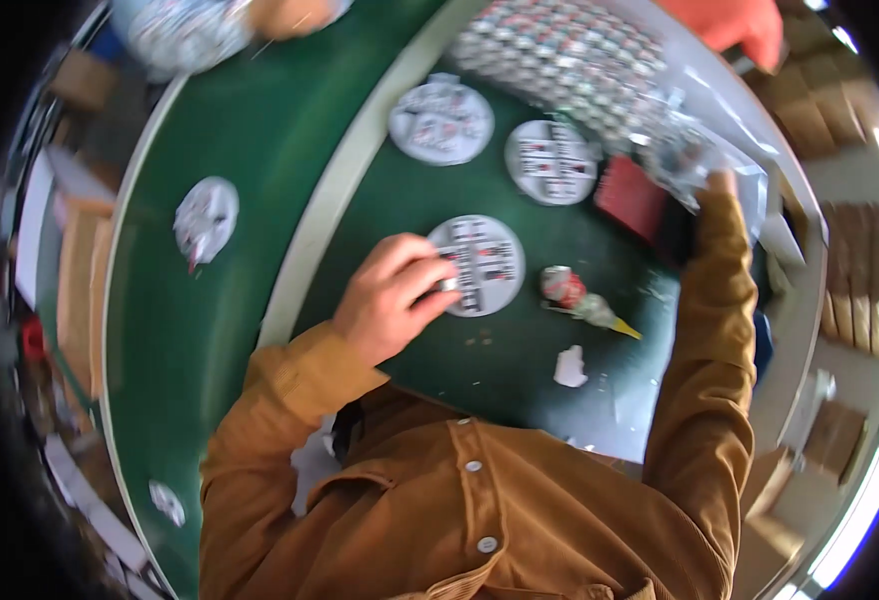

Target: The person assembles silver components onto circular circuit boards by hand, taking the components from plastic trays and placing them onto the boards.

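My left hand [388, 295] is closed in a pinch on a small whitish piece [448, 285], right at the edge of a round white disc [495, 262] that carries dark and red components. My right hand [722, 183] reaches to the far right, into or against a crumpled see-through plastic bag [675, 150]; its fingers are blurred and mostly hidden. Between my arms a small bottle [565, 288] with a red-and-white label and a yellow-tipped nozzle lies on its side. A white scrap [570, 367] rests nearer to me.
Two more discs, one [442, 122] and another [552, 163], lie farther off, below a tray-like mass of small parts [570, 60]. A dark red box [630, 195] sits by the bag. Discs also lie on the green belt [250, 200] at left. Other people's arms show at the far side.
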Motion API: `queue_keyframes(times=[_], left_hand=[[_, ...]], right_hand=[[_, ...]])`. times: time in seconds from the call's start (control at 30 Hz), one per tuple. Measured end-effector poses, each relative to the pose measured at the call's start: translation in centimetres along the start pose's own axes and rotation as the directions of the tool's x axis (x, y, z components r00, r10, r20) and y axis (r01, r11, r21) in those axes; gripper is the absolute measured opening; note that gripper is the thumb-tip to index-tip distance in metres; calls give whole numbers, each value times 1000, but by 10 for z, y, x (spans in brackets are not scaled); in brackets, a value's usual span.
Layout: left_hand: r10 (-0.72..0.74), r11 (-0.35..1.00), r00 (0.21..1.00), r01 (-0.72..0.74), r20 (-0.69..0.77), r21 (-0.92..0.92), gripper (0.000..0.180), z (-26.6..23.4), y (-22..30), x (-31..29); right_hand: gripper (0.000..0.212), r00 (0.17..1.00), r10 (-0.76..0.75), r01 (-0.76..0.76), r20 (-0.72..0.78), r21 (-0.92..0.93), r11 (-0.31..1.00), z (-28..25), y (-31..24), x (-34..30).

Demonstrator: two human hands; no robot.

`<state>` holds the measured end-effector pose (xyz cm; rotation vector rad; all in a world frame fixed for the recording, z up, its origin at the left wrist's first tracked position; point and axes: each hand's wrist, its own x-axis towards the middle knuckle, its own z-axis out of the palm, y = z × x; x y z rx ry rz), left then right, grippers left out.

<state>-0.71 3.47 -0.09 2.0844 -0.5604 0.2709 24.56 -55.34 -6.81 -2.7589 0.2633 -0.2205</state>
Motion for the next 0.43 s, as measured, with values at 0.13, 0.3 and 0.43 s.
queue_keyframes(times=[0.13, 0.3, 0.43], left_hand=[[13, 999, 1000, -13, 7, -44, 22, 3, -6, -2], [-74, 996, 997, 75, 19, -57, 25, -5, -3, -11], [-107, 990, 992, 112, 66, -84, 26, -6, -8, -3]], right_hand=[[32, 992, -30, -53, 123, 617, 785, -4, 21, -5], [36, 999, -22, 28, 37, -164, 986, -86, -109, -109], [30, 981, 137, -175, 141, 314, 933, -108, -161, -212]])
